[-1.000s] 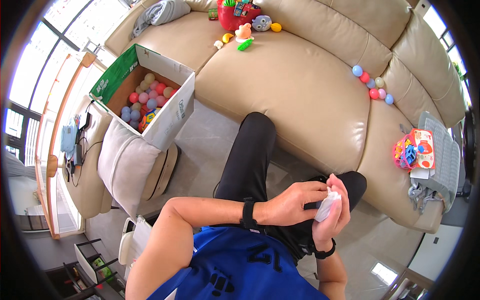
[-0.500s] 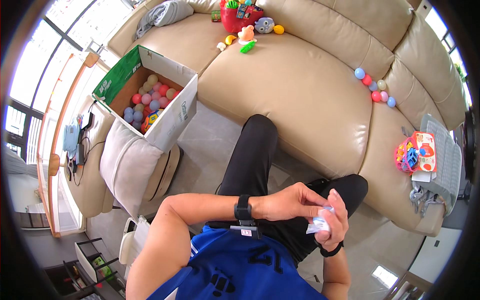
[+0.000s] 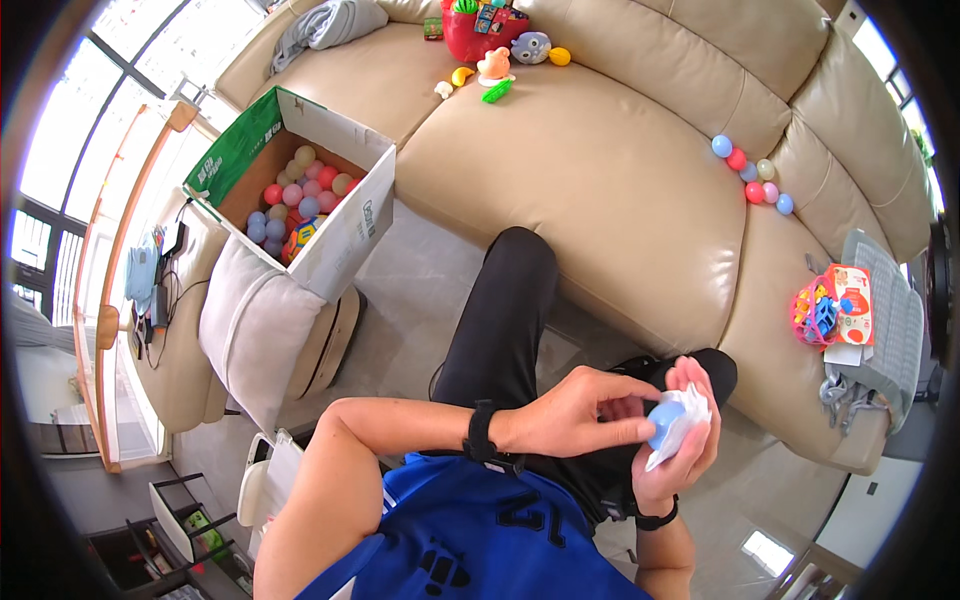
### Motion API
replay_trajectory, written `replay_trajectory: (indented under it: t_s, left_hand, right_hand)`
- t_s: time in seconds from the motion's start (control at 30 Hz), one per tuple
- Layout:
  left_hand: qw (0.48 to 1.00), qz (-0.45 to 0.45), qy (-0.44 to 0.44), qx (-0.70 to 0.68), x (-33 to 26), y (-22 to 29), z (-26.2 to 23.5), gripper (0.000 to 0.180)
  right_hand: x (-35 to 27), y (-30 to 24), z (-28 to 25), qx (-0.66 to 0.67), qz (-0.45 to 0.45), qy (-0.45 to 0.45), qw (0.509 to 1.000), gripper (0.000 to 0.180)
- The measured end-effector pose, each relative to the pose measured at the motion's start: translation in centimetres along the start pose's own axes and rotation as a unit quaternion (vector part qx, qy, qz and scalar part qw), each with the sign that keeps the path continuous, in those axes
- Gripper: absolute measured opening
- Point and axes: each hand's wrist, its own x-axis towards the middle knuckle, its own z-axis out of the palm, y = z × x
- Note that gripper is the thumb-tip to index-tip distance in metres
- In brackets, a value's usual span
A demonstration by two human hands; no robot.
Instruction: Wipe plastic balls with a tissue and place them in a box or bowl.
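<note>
A light blue plastic ball (image 3: 664,422) sits against a crumpled white tissue or wipe (image 3: 690,425) in front of me. My right hand (image 3: 690,452) cups the white sheet and the ball, its fingers curled around them from the right. From the left, my left hand (image 3: 575,412) reaches across, thumb and forefinger pinching the ball's near side. The palm of the right hand is mostly hidden by the sheet. Both hands are above my right knee.
A green and white cardboard box (image 3: 345,235) at the left holds several coloured balls. Beige sofa (image 3: 570,190) curves across the far side, with a row of balls (image 3: 750,172), toys beside a red bag (image 3: 470,35), and a pink basket (image 3: 812,310). A pale cushion (image 3: 255,320) leans below the box.
More of the blue ball shows, with the white sheet spread behind it. Both hands have shifted slightly right, and the right hand's fingers have opened wider around the sheet.
</note>
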Motion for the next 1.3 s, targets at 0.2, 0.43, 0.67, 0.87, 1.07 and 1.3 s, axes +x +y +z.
replay_trajectory:
  t_s: [0.2, 0.43, 0.67, 0.87, 1.07, 1.3]
  left_hand:
    - [0.958, -0.129, -0.134, -0.219, 0.3, -0.2, 0.1, 0.037]
    - [0.918, 0.284, -0.018, 0.276, 0.0, -1.6, 0.2, 0.041]
    - [0.940, 0.245, 0.101, 0.216, 0.0, -0.9, 0.2, 0.038]
    - [0.988, -0.030, -0.076, -0.130, -0.1, -1.9, 0.3, 0.039]
    - [0.931, 0.304, 0.028, 0.199, -0.6, -2.0, 0.1, 0.043]
    - [0.916, 0.300, -0.009, 0.267, -1.9, -2.6, -2.7, 0.040]
  right_hand:
    - [-0.2, 2.1, -4.1, -0.245, -0.320, -0.166, 0.900, 0.043]
    - [-1.2, 1.1, 0.4, 0.066, 0.089, 0.032, 0.993, 0.048]
    - [-0.3, 0.8, 0.1, 0.072, 0.119, 0.002, 0.990, 0.050]
    - [-1.1, 2.2, -2.8, -0.256, -0.243, -0.144, 0.924, 0.041]
    - [-1.5, 0.8, 1.4, -0.001, 0.058, -0.008, 0.998, 0.048]
    - [-1.5, 3.1, -0.6, 0.382, 0.441, -0.032, 0.812, 0.046]
